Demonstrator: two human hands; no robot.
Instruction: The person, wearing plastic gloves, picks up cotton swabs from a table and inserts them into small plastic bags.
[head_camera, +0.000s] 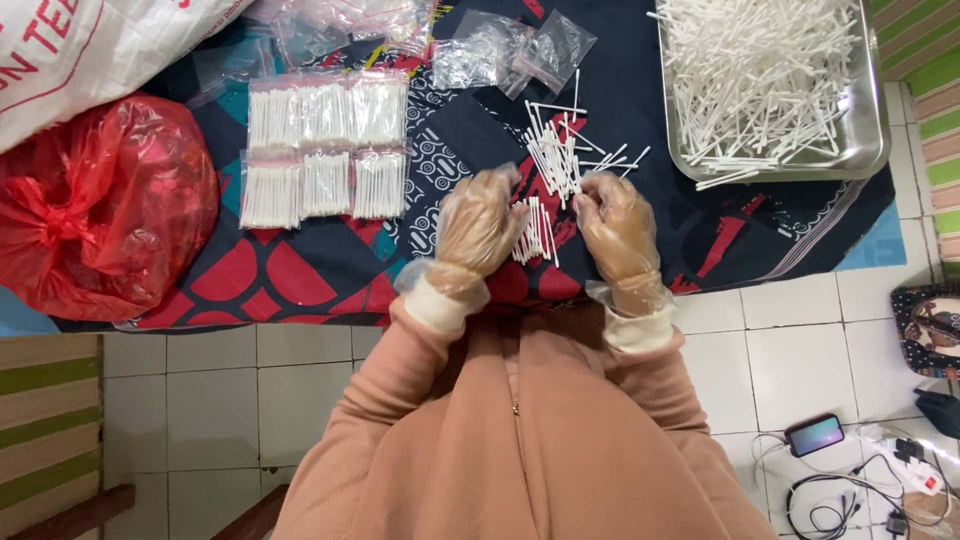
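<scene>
Both my hands wear thin clear plastic gloves and peach sleeves. My left hand (478, 228) grips a small bunch of white cotton swabs (533, 232) that stick out to its right. My right hand (618, 225) has its fingers curled at the lower edge of a loose pile of cotton swabs (556, 155) lying on the dark patterned cloth (650, 215); whether it pinches any swabs is unclear. Several filled clear packets of swabs (325, 148) lie in two rows to the left of my hands.
A metal tray (868, 150) full of white swabs sits at the upper right. Empty clear bags (510, 48) lie at the top centre. A red plastic bag (95, 200) and a white sack (70, 45) are at the left. A phone (815, 435) and cables lie on the tiled floor.
</scene>
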